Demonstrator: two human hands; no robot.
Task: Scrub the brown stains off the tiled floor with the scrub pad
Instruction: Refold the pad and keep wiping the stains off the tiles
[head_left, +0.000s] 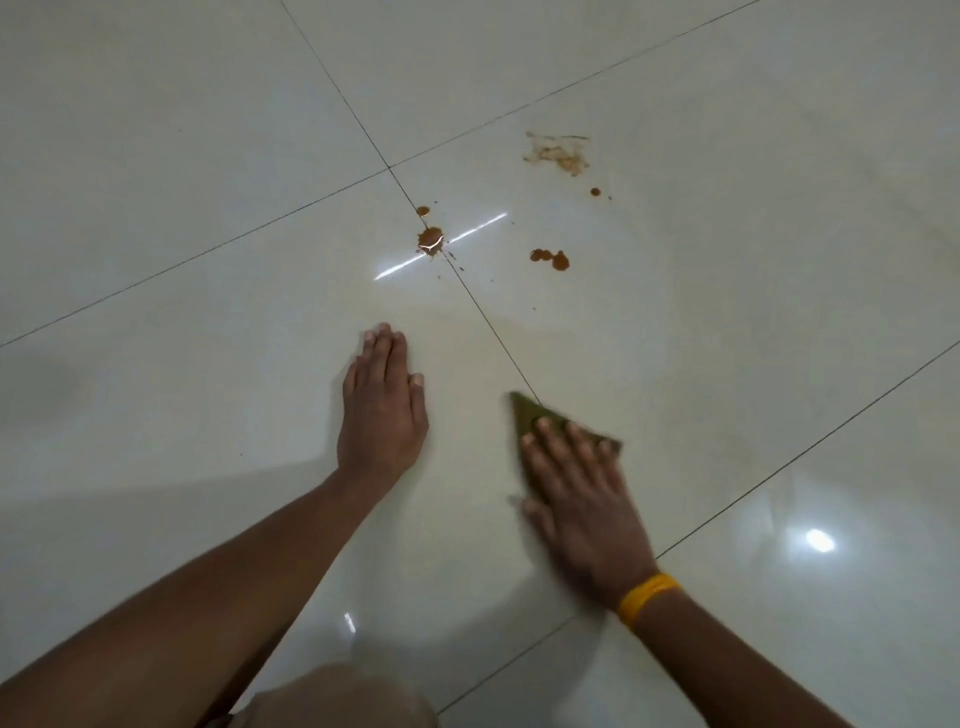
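Note:
A green scrub pad (530, 413) lies flat on the glossy white tiled floor (208, 208), pressed down under my right hand (582, 493), which wears a yellow wristband. My left hand (382, 405) rests palm down on the tile to the pad's left, fingers together, holding nothing. Beyond both hands are brown stains: a wet blob (431, 239) on the grout line with a small drop (423, 211) above it, a double blob (550, 259) to the right, a smeared patch (558, 153) farther back, and a small dot (595, 192).
Dark grout lines (488, 322) cross the floor diagonally. Tiny brown specks are scattered around the blobs. My knee (343, 696) shows at the bottom edge. Light glare (820, 540) reflects on the tile at the right.

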